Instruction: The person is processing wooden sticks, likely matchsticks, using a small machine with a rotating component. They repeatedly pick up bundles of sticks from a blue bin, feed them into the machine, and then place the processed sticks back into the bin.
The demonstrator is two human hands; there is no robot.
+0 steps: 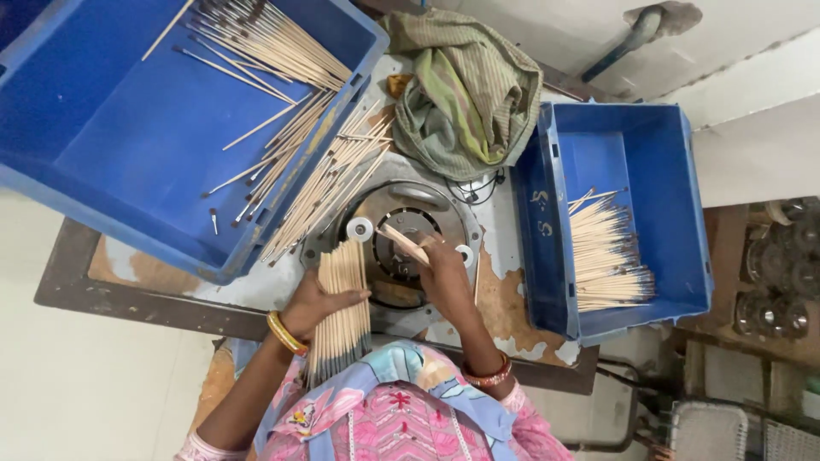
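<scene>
Already we have a fair number of sticks through: the blue bin on the right (675, 171) holds a neat heap of pale sticks (606, 256), well off to the outer side of our right fingers. Our left hand (316, 300) is clenched around a thick bundle of sticks (342, 312), the fingers (352, 296) wrapped across its middle so that the bundle stands out above and below them, its lower end fanned towards our lap. Our right hand (444, 273) pinches a single stick (403, 242) between thumb and fingertips, and that stick slants up and away from the fingers over the round metal machine (401, 243), between its two small white rollers (360, 228). We cannot tell whether the stick's tip is touching the machine.

Much looks left to do, as we judge it. Beyond our left fingers a loose spill of sticks (329, 183) lies across the rim of the big blue bin on the left (128, 128), and more dark-tipped sticks (265, 38) are piled at that bin's far corner. The bundle in our grip is still thick, too. So we would put ourselves in the middle of the work, with a modest heap finished and a larger supply waiting.

Past the machine a crumpled green cloth (465, 90) lies between the two bins, on the worn table (504, 307).
</scene>
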